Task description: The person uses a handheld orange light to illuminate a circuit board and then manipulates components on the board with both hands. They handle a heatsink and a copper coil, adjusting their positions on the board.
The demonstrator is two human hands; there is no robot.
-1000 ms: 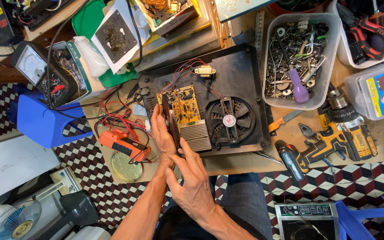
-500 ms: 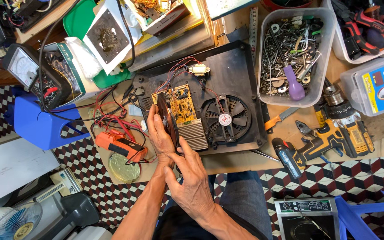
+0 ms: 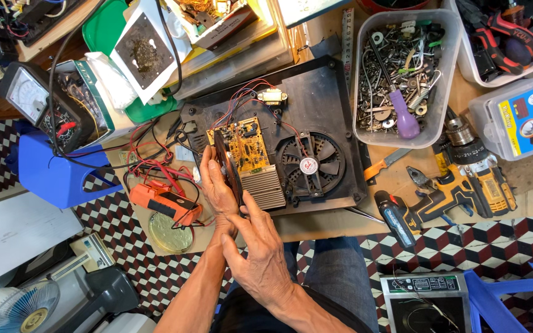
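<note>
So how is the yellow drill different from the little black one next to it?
The yellow drill is bigger and chunkier than the black drill. The yellow one is yellow and black with a silver metal chuck, while the black one is dark all over with a red button. The yellow drill lies further right, below the tub of screws, and the black one lies at the table's near edge. Both lie on their sides, untouched.
</note>
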